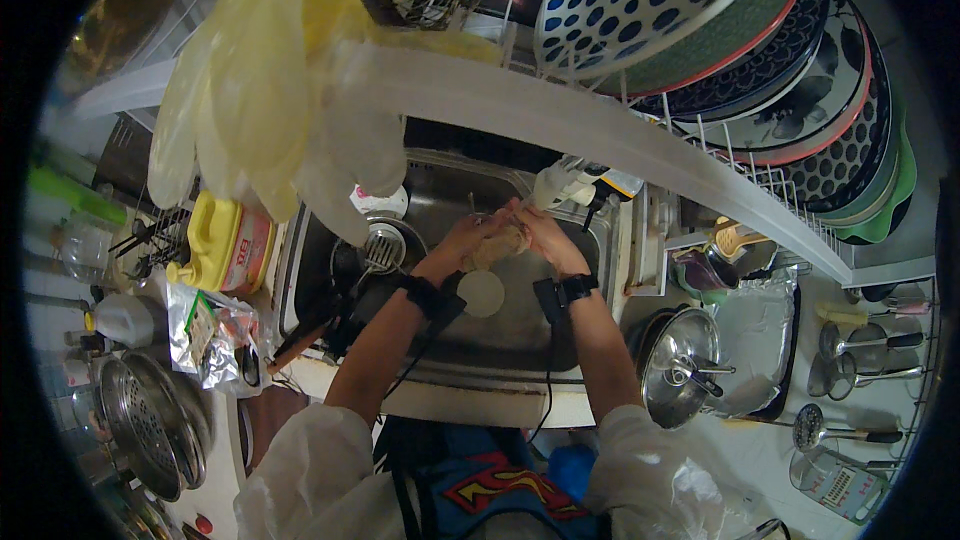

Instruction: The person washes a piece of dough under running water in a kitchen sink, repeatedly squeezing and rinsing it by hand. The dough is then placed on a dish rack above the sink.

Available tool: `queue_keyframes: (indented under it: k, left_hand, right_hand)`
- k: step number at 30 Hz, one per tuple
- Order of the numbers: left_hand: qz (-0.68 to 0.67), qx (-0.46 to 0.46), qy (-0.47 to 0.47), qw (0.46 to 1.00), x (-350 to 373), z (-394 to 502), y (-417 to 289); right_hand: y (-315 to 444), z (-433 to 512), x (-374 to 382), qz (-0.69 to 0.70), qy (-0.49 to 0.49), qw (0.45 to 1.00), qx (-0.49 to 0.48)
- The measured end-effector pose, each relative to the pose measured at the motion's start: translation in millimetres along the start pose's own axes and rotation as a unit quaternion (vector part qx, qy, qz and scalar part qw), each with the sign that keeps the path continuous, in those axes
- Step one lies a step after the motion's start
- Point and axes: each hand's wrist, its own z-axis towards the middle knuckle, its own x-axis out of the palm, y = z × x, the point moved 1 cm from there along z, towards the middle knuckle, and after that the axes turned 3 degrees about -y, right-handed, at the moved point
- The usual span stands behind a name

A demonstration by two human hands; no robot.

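Over a stainless steel sink basin [525, 345], my left hand [466, 236] and my right hand [551, 234] meet with their fingers close together. Between and just below them is a tan, rough-surfaced lump [493, 249], partly covered by the fingers; I cannot tell what it is. Both hands appear to grip it. A pale round disc [481, 293] shows lower in the basin, nearer to me. To the left, a slotted metal turner [384, 247] rests over a dark frying pan [345, 259], beside a white bowl-like item [380, 201].
Yellow rubber gloves [255, 82] hang from a white rack rail [510, 90] overhead. Plates [660, 0] stand in that rack. A yellow jug [225, 240] is left of the sink; bottles [592, 184] crowd its back right corner. Metal bowls [679, 367] sit at right.
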Motion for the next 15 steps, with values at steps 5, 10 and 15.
queue_keyframes:
  k: [5, 10, 15]
  left_hand:
    - [0.035, 0.172, -0.035, 0.984, -4, -2, -12]
    - [0.044, 0.19, -0.125, 0.973, -19, 0, -4]
    - [-0.012, 0.178, -0.109, 0.978, -25, -3, 1]
  right_hand:
    - [4, -10, -17, -0.284, 0.084, 0.953, 0.071]
    - [-25, -2, -38, -0.07, 0.029, 0.996, 0.039]
    - [-34, 2, -40, -0.079, -0.061, 0.994, 0.051]
